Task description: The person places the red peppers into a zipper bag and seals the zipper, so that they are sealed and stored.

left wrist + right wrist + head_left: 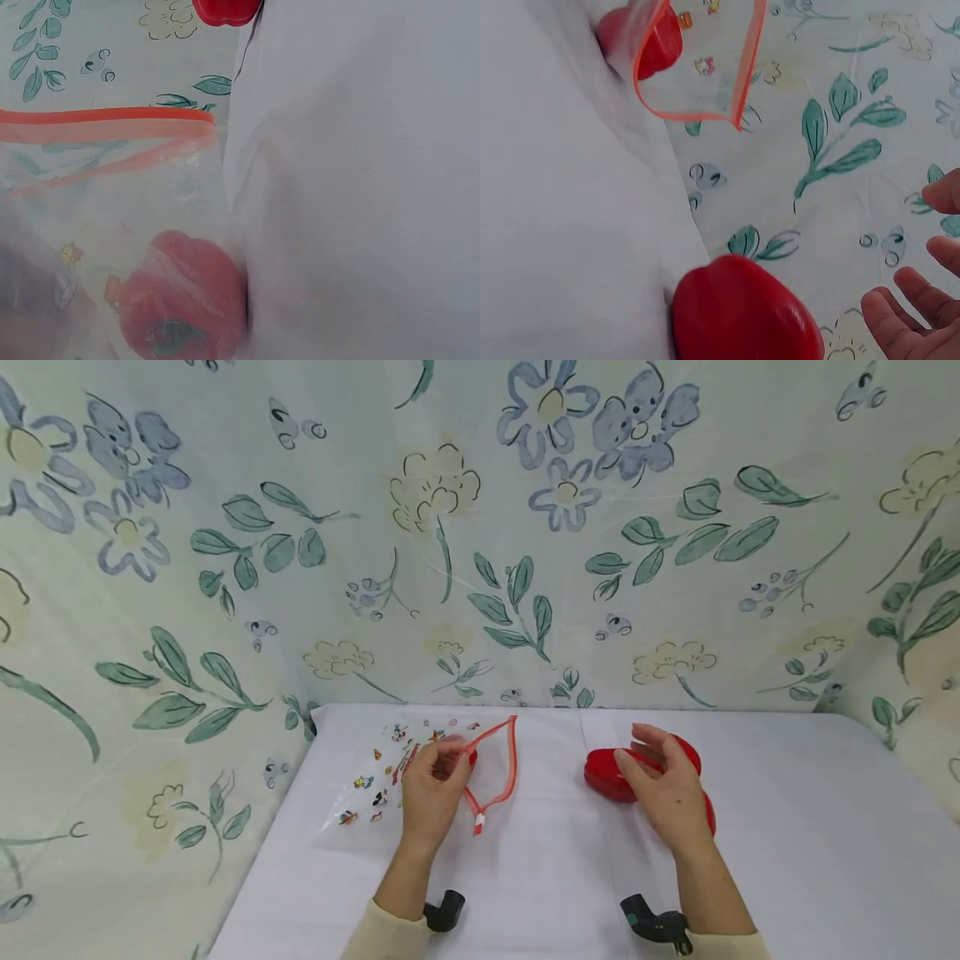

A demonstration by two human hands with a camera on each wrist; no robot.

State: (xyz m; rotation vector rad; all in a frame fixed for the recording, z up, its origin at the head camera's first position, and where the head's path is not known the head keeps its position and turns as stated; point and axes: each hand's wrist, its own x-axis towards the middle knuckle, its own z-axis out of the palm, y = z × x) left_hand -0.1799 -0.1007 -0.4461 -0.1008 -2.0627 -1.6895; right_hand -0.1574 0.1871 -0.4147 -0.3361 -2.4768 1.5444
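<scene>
A clear zip bag (352, 814) with cartoon prints and a red zip edge (513, 764) lies at the left, its mouth spread apart. My left hand (433, 797) pinches the bag's rim between thumb and fingers. Inside is one red bell pepper (184, 292), blurred by the plastic, its green stem end showing. My right hand (671, 797) hovers at the loose red bell peppers (611, 775), partly covering them in the head view. From the right wrist, its spread fingers (922, 300) stand apart from the nearest pepper (742, 311).
A white cloth covers the table (810, 827). Behind it hangs a floral curtain (480, 568), close to the table's back edge. A black curved wrist mount (446, 912) sits at the left wrist, and a similar one (656, 925) at the right.
</scene>
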